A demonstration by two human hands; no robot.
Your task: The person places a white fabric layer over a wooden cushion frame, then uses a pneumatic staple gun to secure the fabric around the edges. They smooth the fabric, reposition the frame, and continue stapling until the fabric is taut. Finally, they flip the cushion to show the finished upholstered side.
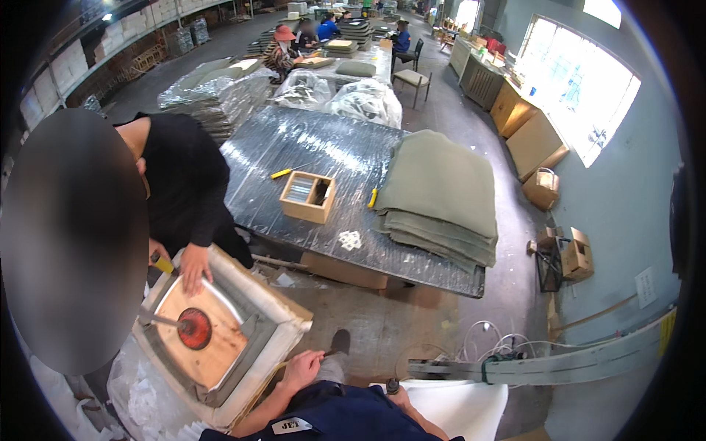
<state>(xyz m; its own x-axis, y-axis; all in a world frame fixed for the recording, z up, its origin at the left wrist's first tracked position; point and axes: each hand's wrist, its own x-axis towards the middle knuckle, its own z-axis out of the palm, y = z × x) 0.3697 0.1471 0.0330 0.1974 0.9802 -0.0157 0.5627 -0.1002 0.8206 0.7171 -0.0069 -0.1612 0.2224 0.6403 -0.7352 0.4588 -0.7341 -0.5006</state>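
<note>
My left hand (303, 370) is closed in front of my body, to the right of a padded stand, its fingers pressed together; what they hold, if anything, is too small to make out. My right hand (401, 399) is wrapped round a tool with a dark round end (392, 385), beside a white sheet (463, 408). On the stand (294, 327) lies a wooden seat panel (228, 345) with grey-green fabric (254, 334) round its edges. A red disc (195, 328) on a rod rests on the panel. A co-worker's hand (195, 270) lies flat on it; their other holds a yellow-and-black tool (161, 262).
A dark, film-covered table (309, 140) stands ahead with a wooden box (307, 197), a yellow-handled tool (281, 173) and stacked grey-green fabric (441, 184). A grey beam (573, 371) and loose cables (500, 338) lie at right. Other people work farther back.
</note>
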